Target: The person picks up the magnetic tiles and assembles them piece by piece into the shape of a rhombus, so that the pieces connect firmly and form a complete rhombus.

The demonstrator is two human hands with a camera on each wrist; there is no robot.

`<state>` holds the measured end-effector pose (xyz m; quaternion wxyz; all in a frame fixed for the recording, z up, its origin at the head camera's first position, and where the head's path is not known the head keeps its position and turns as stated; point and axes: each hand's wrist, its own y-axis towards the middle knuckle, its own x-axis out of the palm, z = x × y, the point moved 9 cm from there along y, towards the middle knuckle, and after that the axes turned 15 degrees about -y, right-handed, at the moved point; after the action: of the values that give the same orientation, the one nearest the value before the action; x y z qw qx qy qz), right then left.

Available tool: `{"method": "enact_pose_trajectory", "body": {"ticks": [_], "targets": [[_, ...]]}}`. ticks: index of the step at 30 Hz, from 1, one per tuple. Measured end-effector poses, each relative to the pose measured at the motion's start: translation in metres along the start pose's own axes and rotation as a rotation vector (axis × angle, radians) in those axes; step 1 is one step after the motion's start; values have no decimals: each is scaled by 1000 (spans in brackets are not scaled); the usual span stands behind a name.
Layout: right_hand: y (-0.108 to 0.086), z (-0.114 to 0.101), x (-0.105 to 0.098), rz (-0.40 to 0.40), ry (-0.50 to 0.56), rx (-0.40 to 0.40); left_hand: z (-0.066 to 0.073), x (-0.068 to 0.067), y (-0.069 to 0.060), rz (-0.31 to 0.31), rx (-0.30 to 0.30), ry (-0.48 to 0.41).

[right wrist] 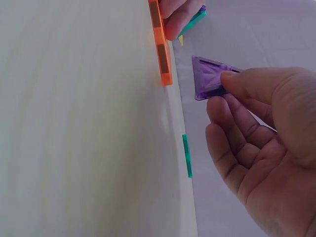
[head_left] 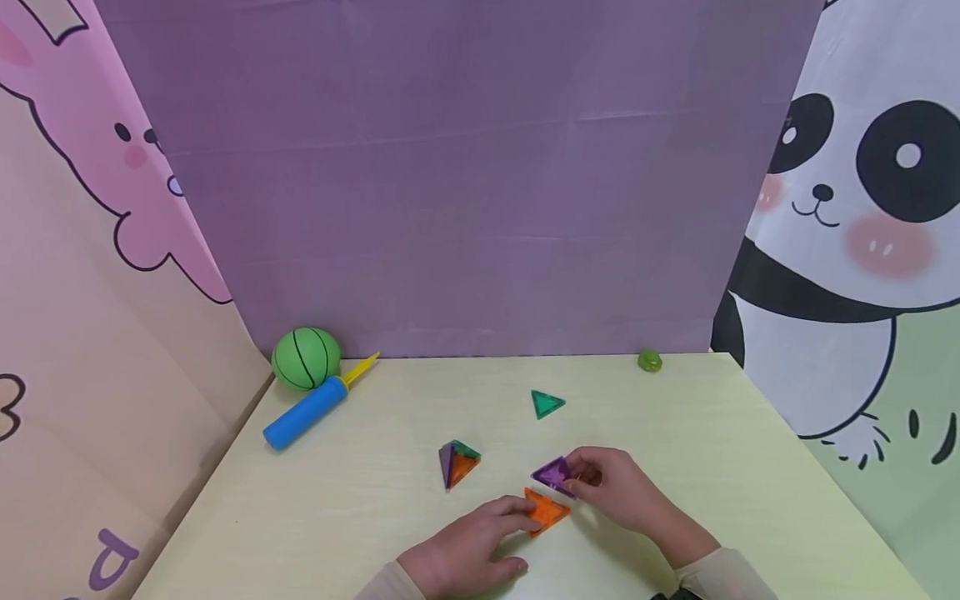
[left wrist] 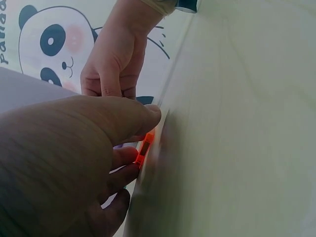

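Note:
An orange triangle tile (head_left: 548,512) lies on the table, and the fingers of my left hand (head_left: 474,546) touch its left part. Just beyond it, my right hand (head_left: 628,493) pinches a purple triangle tile (head_left: 553,474) between thumb and fingers; the right wrist view shows this purple tile (right wrist: 207,79) raised off the tabletop. In the left wrist view the orange tile (left wrist: 144,148) is at my left fingertips, its far side hidden. To the left stands a small joined piece (head_left: 459,465) with purple, green and orange faces.
A green triangle tile (head_left: 547,404) lies farther back. At the back left are a green ball (head_left: 306,358) and a blue cylinder with a yellow tip (head_left: 306,413). A small green object (head_left: 649,360) sits at the table's back right edge.

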<state>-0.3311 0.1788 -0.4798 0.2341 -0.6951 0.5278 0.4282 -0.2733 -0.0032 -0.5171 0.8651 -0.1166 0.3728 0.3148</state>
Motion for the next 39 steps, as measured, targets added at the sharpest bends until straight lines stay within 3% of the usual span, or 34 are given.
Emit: {"method": "enact_pose_trajectory", "body": {"ticks": [20,29,39], "targets": [[-2,-5,11,-46,15,-68,4,-2,0,16,4,-2],[-4,-2,20,-152,22,-90,0,-1,0,14,-6,-16],[-5,-1,25,-171,59,-109,-3,-1,0,12,-15,-11]]}}
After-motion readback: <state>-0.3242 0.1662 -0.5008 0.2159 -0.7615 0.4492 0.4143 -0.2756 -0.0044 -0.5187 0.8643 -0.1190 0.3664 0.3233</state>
